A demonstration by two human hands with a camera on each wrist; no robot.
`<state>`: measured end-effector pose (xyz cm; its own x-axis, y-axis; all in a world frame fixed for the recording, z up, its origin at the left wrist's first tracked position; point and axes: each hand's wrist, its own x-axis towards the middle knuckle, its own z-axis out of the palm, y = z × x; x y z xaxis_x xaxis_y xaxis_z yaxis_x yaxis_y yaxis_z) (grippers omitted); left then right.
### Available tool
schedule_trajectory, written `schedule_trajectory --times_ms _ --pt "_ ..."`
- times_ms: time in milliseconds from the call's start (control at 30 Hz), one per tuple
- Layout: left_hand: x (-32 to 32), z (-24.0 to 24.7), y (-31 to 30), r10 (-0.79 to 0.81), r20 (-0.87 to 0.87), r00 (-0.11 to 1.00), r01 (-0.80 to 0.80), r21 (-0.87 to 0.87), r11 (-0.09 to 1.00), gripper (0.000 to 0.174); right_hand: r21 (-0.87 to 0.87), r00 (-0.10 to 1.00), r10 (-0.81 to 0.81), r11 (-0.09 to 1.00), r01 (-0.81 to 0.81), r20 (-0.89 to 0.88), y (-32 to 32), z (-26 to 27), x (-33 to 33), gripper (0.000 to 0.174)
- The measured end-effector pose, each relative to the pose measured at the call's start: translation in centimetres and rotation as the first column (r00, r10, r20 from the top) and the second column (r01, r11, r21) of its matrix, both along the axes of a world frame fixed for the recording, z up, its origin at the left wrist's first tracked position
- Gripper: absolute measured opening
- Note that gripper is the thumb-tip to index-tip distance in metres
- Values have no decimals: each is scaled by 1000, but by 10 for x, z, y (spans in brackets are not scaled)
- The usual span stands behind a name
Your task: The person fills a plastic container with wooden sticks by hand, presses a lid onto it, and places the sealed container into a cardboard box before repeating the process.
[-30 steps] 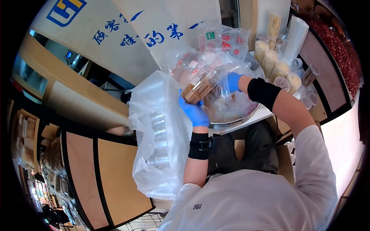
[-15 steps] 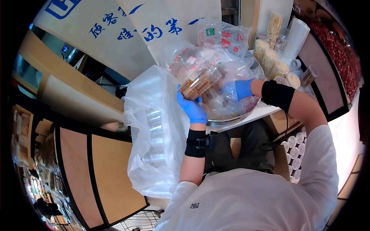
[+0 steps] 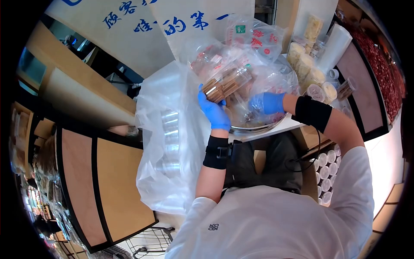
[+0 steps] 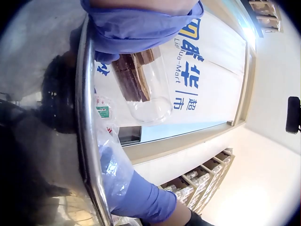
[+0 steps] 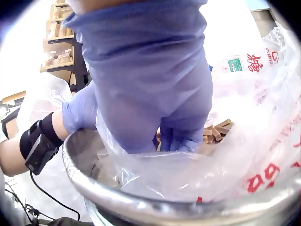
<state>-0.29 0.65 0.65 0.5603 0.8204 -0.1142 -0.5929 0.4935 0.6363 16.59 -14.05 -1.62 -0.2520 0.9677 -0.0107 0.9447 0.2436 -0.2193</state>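
Note:
My blue-gloved left hand grips a clear plastic jar lying tilted, partly filled with brown sticks. The left wrist view shows the jar's clear end beyond the glove. My gloved right hand reaches down into a clear plastic bag inside a round metal basin. Brown pieces lie in the bag beside its fingers. The right fingertips are partly hidden by plastic, so what they hold cannot be made out.
Jars with pale contents and a white plastic roll stand right of the basin. A translucent bag of stacked clear containers lies left. Below right, a box holds round-ended containers. A wire basket is low down.
My right hand has moved to the right and lower over the bag. My left hand still grips the jar, and the head view has shifted a little.

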Motion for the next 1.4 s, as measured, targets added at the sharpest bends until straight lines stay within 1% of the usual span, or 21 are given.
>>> schedule_trajectory --times_ms 67,133,167,233,267,333,367,433,567,667,733,867,967,1067,1100,1167,1233,1267,1333,1367,1400 --pt "0 0 -1 -1 17 1000 0 41 999 45 -8 1000 -1 1000 1 2 4 4 8 16" --pt "-1 -1 -1 10 -1 1000 -10 50 999 41 36 989 -55 998 60 -135 6 21 13 18" --pt "0 -1 -1 13 -17 1000 -11 68 998 37 34 989 -55 998 60 -136 8 25 9 18" --pt "1 2 -2 19 -5 1000 -19 42 999 39 124 944 -67 986 113 -324 14 27 2 17" --pt "1 4 -3 27 6 1000 -27 18 999 41 123 944 -68 986 113 -323 14 26 -1 17" --pt "2 -1 0 16 5 1000 -16 28 999 38 -59 993 -63 997 58 -95 15 19 -7 21" --pt "2 -4 1 7 3 1000 -7 39 999 35 -60 994 -62 997 56 -94 15 17 -8 21" --pt "2 -5 1 14 7 1000 -14 54 998 35 -193 965 -134 977 91 -224 15 24 -19 17" --pt "1 -2 0 16 -1 1000 -16 19 1000 34 -70 989 -22 997 12 -148 18 9 -19 18" --pt "3 0 0 27 -3 1000 -27 3 1000 34 -163 993 -83 984 69 -80 18 10 -21 18" --pt "2 0 0 19 -4 1000 -19 4 1000 35 -207 992 -118 970 125 45 15 28 -31 19" --pt "1 0 0 -1 -1 1000 1 4 1000 37 -191 993 -115 975 117 23 11 30 -30 20" --pt "1 0 0 -2 -29 1000 3 29 1000 38 -209 988 -97 970 121 120 8 25 -24 21" --pt "0 2 -2 -2 -17 1000 3 45 999 39 -284 960 -133 937 203 247 5 32 -31 22" --pt "-1 4 -3 -1 -11 1000 2 45 999 39 -231 971 -134 956 179 197 6 12 -20 23" --pt "-2 8 -5 13 -25 1000 -12 42 999 38 -177 979 -129 972 157 156 5 9 -10 25" --pt "-4 9 -5 -1 -19 1000 2 55 998 38 1 993 -122 993 122 -8 -1 35 -10 28" --pt "-5 9 -4 -17 -18 1000 18 70 997 38 -2 993 -116 993 116 0 -5 50 -11 28" --pt "-4 7 -2 -20 -12 1000 21 53 998 38 -178 934 -309 944 279 -179 -16 76 -16 28" --pt "-3 6 -1 -27 -13 1000 28 40 999 38 -178 936 -308 944 278 -172 -21 79 -12 28" --pt "-2 9 -2 -26 -6 1000 26 39 999 38 -147 884 -418 907 394 -209 -28 83 -9 29"
